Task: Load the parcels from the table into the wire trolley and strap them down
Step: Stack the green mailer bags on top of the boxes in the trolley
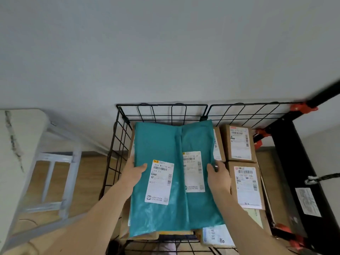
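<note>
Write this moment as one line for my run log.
phase: loading | left hand: holds teal mailers | right hand: holds same | place: over boxes in wire trolley

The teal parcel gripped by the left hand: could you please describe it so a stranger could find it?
In the black wire trolley, two teal bags lie over the cardboard boxes. Yours is the left teal bag, its white label sitting nearer than its neighbour's.

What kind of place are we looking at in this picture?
Probably a small indoor parcel dispatch or sorting room. A black wire trolley holds brown cardboard boxes bearing printed shipping labels, and the left hand and right hand hold teal plastic mail bags, labelled likewise, over them.
</note>
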Demonstrator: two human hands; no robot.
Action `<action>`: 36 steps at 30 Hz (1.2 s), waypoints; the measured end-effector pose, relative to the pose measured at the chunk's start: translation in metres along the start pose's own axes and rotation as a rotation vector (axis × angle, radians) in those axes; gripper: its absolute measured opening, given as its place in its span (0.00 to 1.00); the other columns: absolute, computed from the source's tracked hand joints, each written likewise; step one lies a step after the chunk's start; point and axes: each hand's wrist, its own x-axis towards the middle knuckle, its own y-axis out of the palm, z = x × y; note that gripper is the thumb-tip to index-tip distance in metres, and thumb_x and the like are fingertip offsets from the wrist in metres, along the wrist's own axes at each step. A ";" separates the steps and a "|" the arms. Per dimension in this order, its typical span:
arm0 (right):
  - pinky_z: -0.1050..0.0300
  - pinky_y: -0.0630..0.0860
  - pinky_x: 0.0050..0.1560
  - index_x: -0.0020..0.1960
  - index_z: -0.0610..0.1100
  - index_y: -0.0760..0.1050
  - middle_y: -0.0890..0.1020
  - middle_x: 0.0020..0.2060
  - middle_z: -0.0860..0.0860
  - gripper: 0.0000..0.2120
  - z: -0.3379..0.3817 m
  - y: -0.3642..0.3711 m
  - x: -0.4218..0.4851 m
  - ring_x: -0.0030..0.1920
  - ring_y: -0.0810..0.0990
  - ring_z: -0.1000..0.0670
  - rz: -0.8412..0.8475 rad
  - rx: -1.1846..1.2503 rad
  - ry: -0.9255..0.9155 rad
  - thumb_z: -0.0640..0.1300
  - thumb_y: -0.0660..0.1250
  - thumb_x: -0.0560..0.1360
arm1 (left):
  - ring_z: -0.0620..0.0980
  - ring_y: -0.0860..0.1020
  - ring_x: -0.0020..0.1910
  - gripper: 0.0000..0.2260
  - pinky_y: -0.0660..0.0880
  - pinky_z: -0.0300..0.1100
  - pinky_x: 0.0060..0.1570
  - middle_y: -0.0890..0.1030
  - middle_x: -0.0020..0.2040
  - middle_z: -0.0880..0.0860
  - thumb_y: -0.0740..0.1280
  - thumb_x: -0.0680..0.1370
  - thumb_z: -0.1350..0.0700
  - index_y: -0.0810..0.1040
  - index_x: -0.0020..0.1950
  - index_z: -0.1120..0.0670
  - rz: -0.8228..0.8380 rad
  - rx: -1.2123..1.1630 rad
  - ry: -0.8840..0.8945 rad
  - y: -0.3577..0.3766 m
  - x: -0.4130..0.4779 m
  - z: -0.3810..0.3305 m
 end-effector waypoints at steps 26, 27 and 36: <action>0.53 0.70 0.63 0.70 0.47 0.68 0.70 0.67 0.49 0.22 0.066 0.012 -0.089 0.66 0.68 0.48 0.077 -0.350 -0.431 0.39 0.62 0.76 | 0.48 0.64 0.71 0.18 0.64 0.44 0.70 0.61 0.74 0.47 0.64 0.79 0.56 0.69 0.69 0.50 0.092 0.884 0.553 -0.039 -0.066 -0.048; 0.53 0.71 0.62 0.69 0.47 0.68 0.71 0.66 0.49 0.22 0.072 0.016 -0.100 0.66 0.69 0.48 0.085 -0.336 -0.443 0.39 0.62 0.76 | 0.47 0.65 0.70 0.18 0.63 0.42 0.69 0.61 0.74 0.47 0.63 0.79 0.56 0.69 0.69 0.50 0.077 0.893 0.586 -0.049 -0.075 -0.051; 0.56 0.74 0.55 0.67 0.48 0.71 0.78 0.57 0.50 0.19 0.110 0.075 -0.221 0.57 0.76 0.50 0.146 -0.294 -0.619 0.39 0.62 0.76 | 0.47 0.66 0.69 0.16 0.63 0.42 0.69 0.65 0.71 0.48 0.62 0.80 0.56 0.70 0.67 0.48 -0.025 0.824 0.728 -0.175 -0.145 -0.040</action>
